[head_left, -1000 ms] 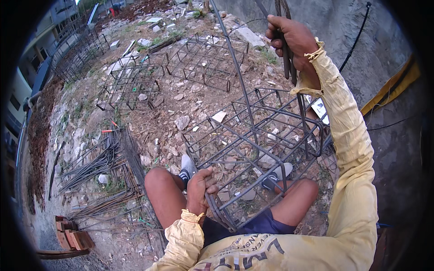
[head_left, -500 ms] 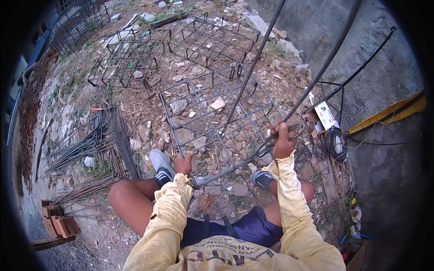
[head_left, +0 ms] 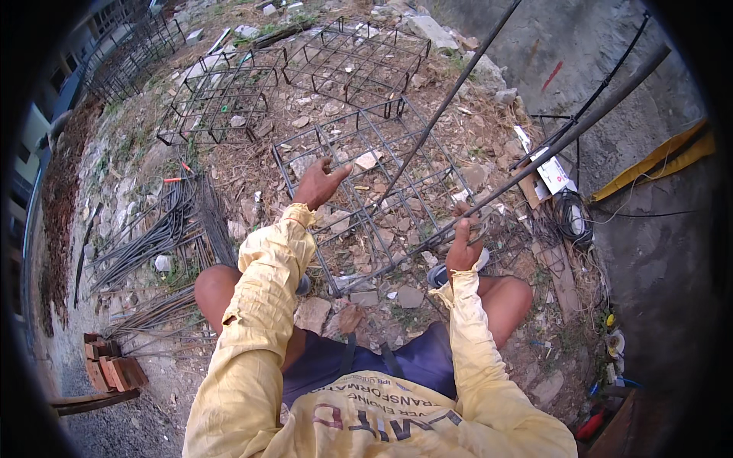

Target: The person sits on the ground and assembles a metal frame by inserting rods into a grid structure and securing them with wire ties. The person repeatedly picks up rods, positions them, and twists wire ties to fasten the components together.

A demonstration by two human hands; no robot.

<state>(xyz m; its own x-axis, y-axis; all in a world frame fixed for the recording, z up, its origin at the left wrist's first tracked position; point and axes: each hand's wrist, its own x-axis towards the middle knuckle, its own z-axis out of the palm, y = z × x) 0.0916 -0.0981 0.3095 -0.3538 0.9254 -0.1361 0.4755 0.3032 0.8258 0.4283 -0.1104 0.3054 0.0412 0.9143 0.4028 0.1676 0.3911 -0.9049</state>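
Note:
In front of me lies a square rebar cage [head_left: 372,175] of dark crossed bars on rubble. My left hand [head_left: 321,185] is above its left part, fingers stretched out and holding nothing I can see. My right hand [head_left: 462,246] is closed at the cage's near right side, round what looks like a pair of pincers [head_left: 479,227], partly hidden by the fingers. Beside that hand a long dark bar [head_left: 580,126] slants up to the right from the cage's near edge. A second long bar [head_left: 450,95] rises out of the cage's middle.
Two more rebar cages [head_left: 359,61] [head_left: 217,99] stand beyond. Bent bars [head_left: 156,229] lie in a heap at left, above stacked bricks [head_left: 111,366]. At right are a white box [head_left: 551,174], a coil of black wire [head_left: 573,221], a yellow strip [head_left: 653,164] and a grey wall [head_left: 611,46].
My left hand has left the cage's near left corner and moved forward over the bars, opening. The long bar by my right hand leans further right; that hand has shifted slightly left.

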